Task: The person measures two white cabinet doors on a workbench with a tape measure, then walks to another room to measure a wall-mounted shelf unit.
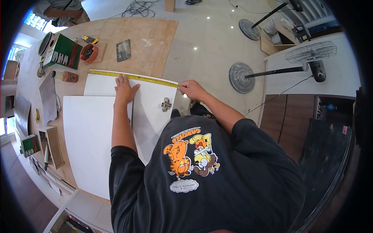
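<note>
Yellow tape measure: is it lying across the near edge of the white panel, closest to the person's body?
No, the yellow tape measure runs along the white panel's far edge, pinned by the left hand and right hand.

On the counter [155,42] lie two white boards [93,136], one yellow tape measure [136,77], one metal hinge [166,104], one green box [64,50] and two hands [125,90], with two fans [311,58] at upper right.

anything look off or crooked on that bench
Little stands out. The white panel under the yellow tape measure sticks out past the workbench edge, with its hinge over the floor. The left hand lies flat on it; the right hand holds the tape's end.
</note>
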The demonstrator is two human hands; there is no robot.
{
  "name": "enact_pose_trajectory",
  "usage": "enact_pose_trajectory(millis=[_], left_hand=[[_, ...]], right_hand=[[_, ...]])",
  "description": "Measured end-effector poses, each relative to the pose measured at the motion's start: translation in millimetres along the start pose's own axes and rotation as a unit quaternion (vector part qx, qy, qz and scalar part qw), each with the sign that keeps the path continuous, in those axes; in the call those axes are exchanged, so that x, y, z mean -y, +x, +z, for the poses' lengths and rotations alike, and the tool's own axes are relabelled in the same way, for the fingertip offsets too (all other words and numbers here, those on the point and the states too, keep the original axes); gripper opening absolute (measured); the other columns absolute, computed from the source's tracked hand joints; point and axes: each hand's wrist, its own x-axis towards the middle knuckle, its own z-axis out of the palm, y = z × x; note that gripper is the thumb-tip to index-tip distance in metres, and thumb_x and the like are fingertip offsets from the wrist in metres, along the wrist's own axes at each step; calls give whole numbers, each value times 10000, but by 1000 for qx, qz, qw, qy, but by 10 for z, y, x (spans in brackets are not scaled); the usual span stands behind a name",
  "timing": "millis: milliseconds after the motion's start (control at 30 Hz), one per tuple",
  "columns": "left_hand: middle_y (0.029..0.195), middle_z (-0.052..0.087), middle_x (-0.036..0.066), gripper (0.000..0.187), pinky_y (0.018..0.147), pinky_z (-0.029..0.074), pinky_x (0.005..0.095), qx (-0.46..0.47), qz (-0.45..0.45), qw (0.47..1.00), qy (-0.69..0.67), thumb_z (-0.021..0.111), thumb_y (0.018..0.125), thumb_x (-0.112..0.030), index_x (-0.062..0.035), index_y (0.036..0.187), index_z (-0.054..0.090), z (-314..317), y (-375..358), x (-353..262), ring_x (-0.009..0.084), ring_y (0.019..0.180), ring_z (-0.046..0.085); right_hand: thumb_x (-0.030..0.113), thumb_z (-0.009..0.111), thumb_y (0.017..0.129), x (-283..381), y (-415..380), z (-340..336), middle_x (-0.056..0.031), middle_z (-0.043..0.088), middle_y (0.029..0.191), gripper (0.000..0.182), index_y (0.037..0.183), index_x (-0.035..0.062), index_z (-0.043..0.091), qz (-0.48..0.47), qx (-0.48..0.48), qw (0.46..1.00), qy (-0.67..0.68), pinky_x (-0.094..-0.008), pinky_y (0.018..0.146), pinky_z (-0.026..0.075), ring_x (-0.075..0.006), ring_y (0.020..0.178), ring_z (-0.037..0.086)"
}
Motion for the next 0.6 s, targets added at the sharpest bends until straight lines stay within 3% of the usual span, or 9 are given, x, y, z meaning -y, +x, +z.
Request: enact_pose_trajectory(millis=[600], left_hand=[[1549, 87, 295, 968, 1124, 203, 585, 16, 25, 1000, -5, 709, 821, -369, 71, 1477, 149, -79, -16, 16, 451, 1441, 72]], right_hand=[[277, 579, 906, 40, -22, -21, -42, 626, 656, 281, 898, 25, 702, -12, 0, 1000, -11, -307, 568, 429, -135, 582, 514]])
